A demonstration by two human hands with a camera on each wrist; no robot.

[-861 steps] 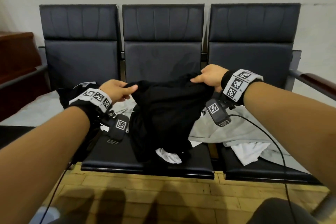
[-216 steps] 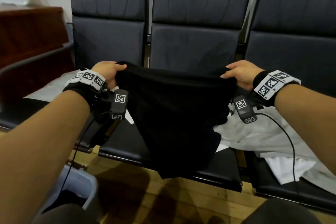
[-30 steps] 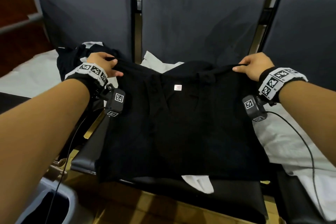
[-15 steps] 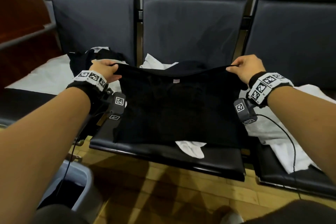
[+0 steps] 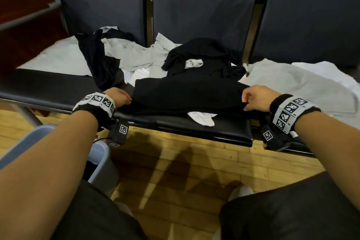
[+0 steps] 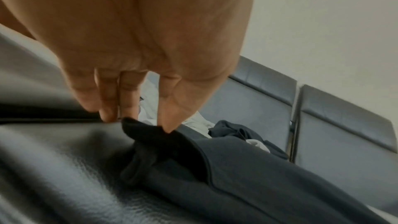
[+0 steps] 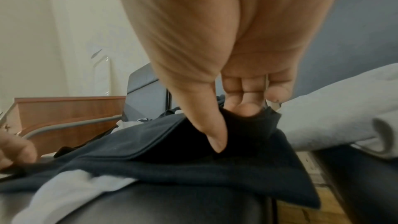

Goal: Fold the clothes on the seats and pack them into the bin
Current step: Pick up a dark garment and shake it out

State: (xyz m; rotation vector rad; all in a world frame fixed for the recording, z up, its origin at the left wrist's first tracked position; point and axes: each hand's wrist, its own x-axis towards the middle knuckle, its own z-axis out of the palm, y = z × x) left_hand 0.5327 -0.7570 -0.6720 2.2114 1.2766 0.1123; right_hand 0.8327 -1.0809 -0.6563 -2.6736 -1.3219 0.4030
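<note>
The left edge of a folded black garment (image 5: 187,95) is pinched between the thumb and fingers of the left hand (image 5: 117,96), and its right edge is pinched by the right hand (image 5: 257,99). The garment is laid flat on the middle seat (image 5: 224,130), over a white cloth (image 5: 202,118). Behind it, black and grey clothes (image 5: 136,54) are heaped. A grey bin (image 5: 103,163) is seen on the floor below the left forearm.

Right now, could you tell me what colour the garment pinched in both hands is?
Black; the garment shows best in the head view.
</note>
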